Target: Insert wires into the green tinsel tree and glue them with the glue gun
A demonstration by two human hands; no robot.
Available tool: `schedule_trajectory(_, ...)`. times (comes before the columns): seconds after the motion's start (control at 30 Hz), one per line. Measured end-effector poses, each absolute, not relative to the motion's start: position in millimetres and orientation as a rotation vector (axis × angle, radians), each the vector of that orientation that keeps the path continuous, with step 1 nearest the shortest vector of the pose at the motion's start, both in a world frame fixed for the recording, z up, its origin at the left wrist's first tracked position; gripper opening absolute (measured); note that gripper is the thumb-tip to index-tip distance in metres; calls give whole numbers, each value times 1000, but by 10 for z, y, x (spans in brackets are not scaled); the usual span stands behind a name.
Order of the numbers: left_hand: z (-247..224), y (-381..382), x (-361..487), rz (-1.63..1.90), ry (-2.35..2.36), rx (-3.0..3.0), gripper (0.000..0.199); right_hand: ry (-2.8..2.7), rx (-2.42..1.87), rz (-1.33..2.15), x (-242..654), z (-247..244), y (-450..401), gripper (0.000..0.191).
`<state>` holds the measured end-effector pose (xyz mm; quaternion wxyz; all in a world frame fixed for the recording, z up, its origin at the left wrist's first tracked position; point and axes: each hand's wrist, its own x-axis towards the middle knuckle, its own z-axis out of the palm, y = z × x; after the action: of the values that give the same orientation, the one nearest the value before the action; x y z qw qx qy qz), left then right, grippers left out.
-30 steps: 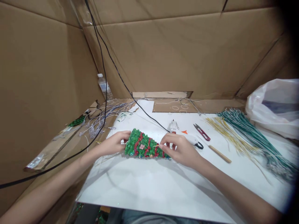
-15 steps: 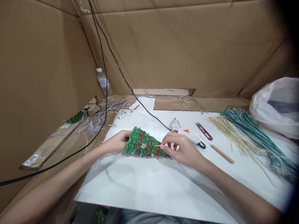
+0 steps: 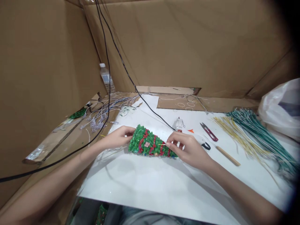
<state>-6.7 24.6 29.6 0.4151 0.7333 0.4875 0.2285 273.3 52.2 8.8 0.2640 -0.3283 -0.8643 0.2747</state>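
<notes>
**Your green beaded tree panel (image 3: 146, 144)**
Triangular, red-striped, wide end in your left hand (image 3: 118, 137); a yellow strand (image 3: 161, 144) enters it at your right hand (image 3: 188, 150).

Back wall: a brown corrugated cardboard panel (image 3: 187, 47) with creased seams, across the top of the frame
Left wall: a second cardboard panel (image 3: 42, 84), meeting it at upper left
Worktop: a white sheet (image 3: 140, 184) at lower centre
Light: soft, even, dark at far right
</notes>
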Motion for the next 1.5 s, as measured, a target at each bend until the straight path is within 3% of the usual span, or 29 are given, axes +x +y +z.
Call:
schedule_trajectory(0.23,317,261,-180,619,1255,1759,42,-2349,-908,674,2727,65,507,21)
schedule_trajectory(0.53,344,210,-147,650,1219,1791,38,-2364,-905,637,2693,3,483,24)
schedule_trajectory(0.97,235,144,-34,721,1340,1779,46,-2371,-926,312,2641,-104,390,21)
schedule_trajectory(1.5,116,153,-10,767,1343,1709,52,-2193,-1247,708,2556,5,326,26)
